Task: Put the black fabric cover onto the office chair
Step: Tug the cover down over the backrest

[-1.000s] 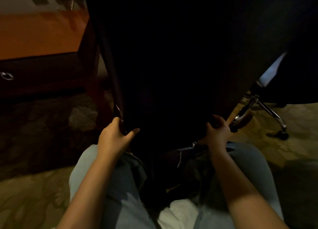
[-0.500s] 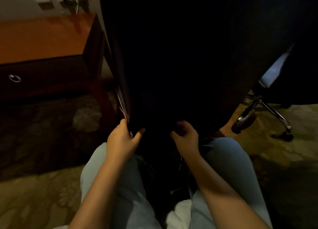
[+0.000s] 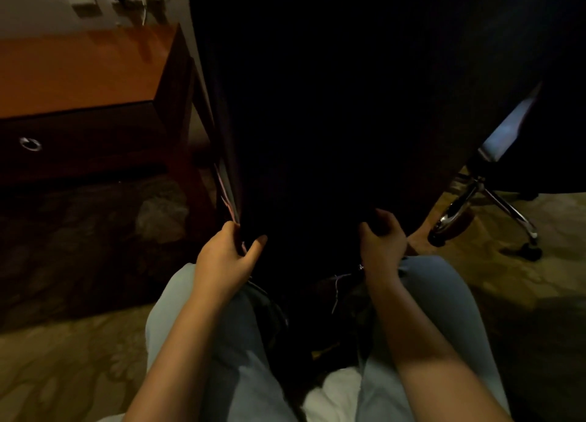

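The black fabric cover [image 3: 333,110] is drawn down over the chair's tall back and fills the middle of the view. My left hand [image 3: 223,256] grips its lower left corner, thumb out to the right. My right hand [image 3: 382,242] grips the bottom hem further right, fingers curled into the cloth. The office chair's chrome base [image 3: 475,206] with casters shows at the right, under the cover's edge. The chair back itself is hidden beneath the fabric.
A wooden desk [image 3: 82,72] with a dark drawer and ring pull [image 3: 30,144] stands at the left, close to the chair. Wall sockets and cables sit above it. Patterned carpet [image 3: 539,279] lies all round. My knees in light jeans are below the hands.
My right hand slid left along the hem half a second ago and has now moved back right a little. The left hand keeps its grip on the left corner.
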`<action>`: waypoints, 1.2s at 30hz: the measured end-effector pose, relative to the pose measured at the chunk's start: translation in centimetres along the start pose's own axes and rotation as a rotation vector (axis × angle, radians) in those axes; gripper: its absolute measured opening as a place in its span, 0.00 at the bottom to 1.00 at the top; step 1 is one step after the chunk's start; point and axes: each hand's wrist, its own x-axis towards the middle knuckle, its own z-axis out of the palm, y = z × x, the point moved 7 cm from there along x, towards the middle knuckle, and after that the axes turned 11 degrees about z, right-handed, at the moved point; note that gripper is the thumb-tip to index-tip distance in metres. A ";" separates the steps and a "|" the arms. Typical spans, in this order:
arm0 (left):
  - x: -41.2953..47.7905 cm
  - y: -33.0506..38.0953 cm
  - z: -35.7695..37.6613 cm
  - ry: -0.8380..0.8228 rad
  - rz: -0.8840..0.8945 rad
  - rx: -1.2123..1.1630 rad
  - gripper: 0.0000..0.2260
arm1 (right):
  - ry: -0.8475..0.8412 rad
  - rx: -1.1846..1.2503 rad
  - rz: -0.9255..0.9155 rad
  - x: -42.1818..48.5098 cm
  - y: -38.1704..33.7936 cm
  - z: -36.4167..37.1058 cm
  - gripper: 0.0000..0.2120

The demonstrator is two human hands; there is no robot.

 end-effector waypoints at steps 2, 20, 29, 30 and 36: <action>0.0 0.1 -0.1 0.027 -0.028 -0.010 0.14 | -0.058 -0.036 0.017 -1.0 1.3 2.1 0.13; -0.3 -0.5 -0.2 0.017 0.024 -0.089 0.21 | 0.072 -0.012 -0.089 -1.9 -2.3 -0.7 0.12; 0.1 -0.2 0.0 0.052 -0.005 -0.097 0.23 | 0.012 -0.054 -0.114 -3.2 -0.2 3.3 0.14; 0.2 -0.2 0.1 0.053 -0.014 -0.094 0.24 | -0.003 -0.088 -0.154 -3.8 -0.1 4.3 0.14; 0.1 -0.2 0.1 0.047 -0.019 -0.082 0.26 | -0.258 -0.408 -0.370 -5.9 0.7 9.0 0.11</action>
